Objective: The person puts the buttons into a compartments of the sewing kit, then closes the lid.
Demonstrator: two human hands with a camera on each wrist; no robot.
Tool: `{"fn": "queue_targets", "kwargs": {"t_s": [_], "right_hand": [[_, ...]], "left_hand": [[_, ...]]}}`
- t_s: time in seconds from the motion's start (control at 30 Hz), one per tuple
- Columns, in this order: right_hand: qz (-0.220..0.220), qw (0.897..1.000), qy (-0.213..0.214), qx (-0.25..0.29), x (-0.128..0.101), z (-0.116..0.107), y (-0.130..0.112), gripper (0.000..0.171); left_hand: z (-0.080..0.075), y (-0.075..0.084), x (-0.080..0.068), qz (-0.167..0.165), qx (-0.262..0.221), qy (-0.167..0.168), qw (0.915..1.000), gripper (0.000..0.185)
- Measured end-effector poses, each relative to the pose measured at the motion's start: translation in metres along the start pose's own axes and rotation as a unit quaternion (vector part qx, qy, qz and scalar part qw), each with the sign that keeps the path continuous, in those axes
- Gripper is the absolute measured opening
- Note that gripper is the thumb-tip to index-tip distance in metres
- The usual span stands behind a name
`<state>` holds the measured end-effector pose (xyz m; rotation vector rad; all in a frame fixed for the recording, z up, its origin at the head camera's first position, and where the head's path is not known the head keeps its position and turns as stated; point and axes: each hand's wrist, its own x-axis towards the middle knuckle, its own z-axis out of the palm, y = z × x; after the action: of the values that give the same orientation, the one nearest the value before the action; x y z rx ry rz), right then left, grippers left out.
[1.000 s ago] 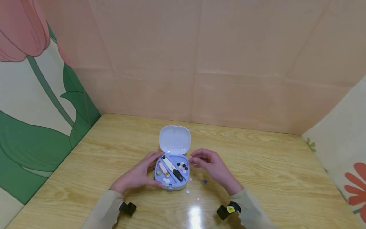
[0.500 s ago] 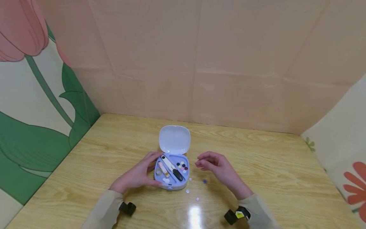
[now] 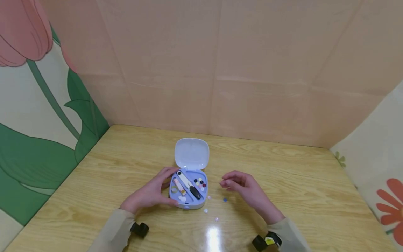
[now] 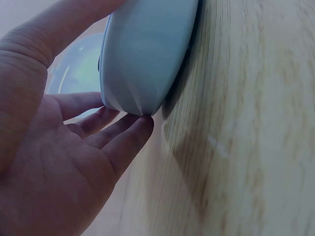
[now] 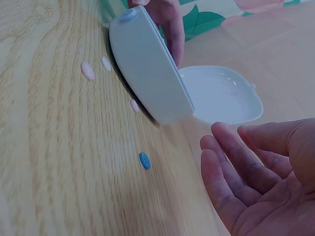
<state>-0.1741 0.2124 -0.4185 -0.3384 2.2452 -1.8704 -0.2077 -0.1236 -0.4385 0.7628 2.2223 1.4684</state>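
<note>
A light-blue sewing box (image 3: pixel 195 205) stands on the table with its lid (image 3: pixel 192 153) raised. My left hand (image 3: pixel 151 192) grips its left side, thumb at the front and fingertips at the back corner; the left wrist view shows the fingers against the box wall (image 4: pixel 142 59). Inside lie a white tool with a black handle (image 3: pixel 194 192), a pink item (image 3: pixel 179 186) and several buttons (image 3: pixel 200 182) in the right compartment. To the right of the box, my right hand (image 3: pixel 244 187) hovers with loosely curled fingers (image 5: pixel 241 162), holding nothing.
Loose buttons lie on the table right of the box: a blue button (image 5: pixel 144 160), a pink button (image 5: pixel 87 71), a white button (image 5: pixel 106 64) and a pale button (image 5: pixel 135 105) close to the box wall. A peach cloth (image 3: pixel 214 70) hangs behind the table.
My right hand has drawn back from the box's right edge, moving right and toward me. The left hand and the box stay in place.
</note>
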Motion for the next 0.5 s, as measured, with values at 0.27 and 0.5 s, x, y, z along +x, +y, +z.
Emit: {"fn": "queue_targets", "kwargs": {"t_s": [0.27,0.5], "right_hand": [[0.010,1.000,0.001,0.001,-0.006,-0.007,0.005,0.030],[0.018,1.000,0.005,-0.002,-0.011,-0.010,0.007,0.031]], "left_hand": [[0.000,0.001,-0.001,0.001,0.002,-0.002,1.0000,0.106],[0.001,0.002,-0.001,0.008,-0.002,0.001,1.0000,0.106]]}}
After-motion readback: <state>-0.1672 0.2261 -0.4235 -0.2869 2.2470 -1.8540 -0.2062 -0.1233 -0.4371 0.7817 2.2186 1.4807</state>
